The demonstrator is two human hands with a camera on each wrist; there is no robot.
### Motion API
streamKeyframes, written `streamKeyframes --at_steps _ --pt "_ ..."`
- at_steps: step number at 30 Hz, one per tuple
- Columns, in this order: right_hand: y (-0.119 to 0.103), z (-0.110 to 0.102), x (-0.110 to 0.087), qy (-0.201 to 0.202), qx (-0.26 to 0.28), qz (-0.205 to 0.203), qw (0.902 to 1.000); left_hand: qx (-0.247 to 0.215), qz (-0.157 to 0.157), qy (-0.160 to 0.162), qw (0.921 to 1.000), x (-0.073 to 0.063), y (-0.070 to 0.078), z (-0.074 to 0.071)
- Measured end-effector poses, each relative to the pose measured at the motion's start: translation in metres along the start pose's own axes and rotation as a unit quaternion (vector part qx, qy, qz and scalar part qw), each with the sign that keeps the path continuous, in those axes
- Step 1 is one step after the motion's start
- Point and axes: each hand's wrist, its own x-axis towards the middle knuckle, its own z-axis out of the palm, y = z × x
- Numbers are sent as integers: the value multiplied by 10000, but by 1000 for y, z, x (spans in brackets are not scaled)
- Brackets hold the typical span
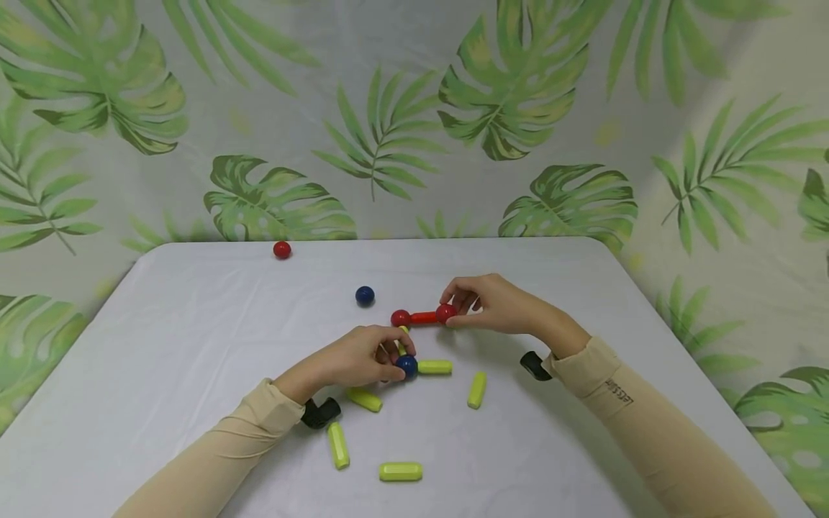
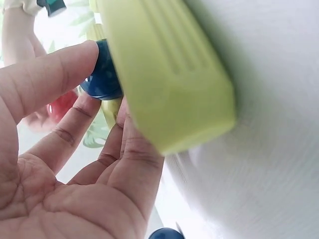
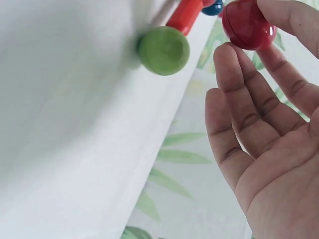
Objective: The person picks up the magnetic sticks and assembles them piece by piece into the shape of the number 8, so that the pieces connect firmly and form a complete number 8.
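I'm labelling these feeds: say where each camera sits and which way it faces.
Head: on the person's head, facing forward and down at the table; left hand, right hand and sleeves show.
Left wrist: on that wrist, facing the blue ball; the left hand shows large, part of the right behind it.
Right wrist: on that wrist, facing a red ball; the right hand shows large.
Head and left wrist share the held blue ball.

Blue ball [image 1: 406,367]: glossy, pinched in your left hand [image 1: 358,355].
Side rod [image 1: 435,367]: yellow-green, end at that ball, points right.
Upper rod [image 1: 401,350]: yellow-green, partly behind your fingers.
Held red ball [image 1: 445,314]: glossy, at your right hand's [image 1: 488,303] fingertips; apart from red rod in right wrist view.
Red rod [image 1: 424,317]: sideways, left end at second red ball [image 1: 400,318].
Green ball [image 3: 164,51]: at red rod's near end.
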Motion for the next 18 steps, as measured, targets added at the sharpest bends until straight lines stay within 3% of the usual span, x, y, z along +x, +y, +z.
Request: streamKeyframes --at_steps 8,18 --pt "8 10 -24 -196 153 186 9995 3 -127 16 9999 2 4 -1" --pt "22 20 -37 -347 333 282 9984 61 -134 79 9999 7 5 -3"
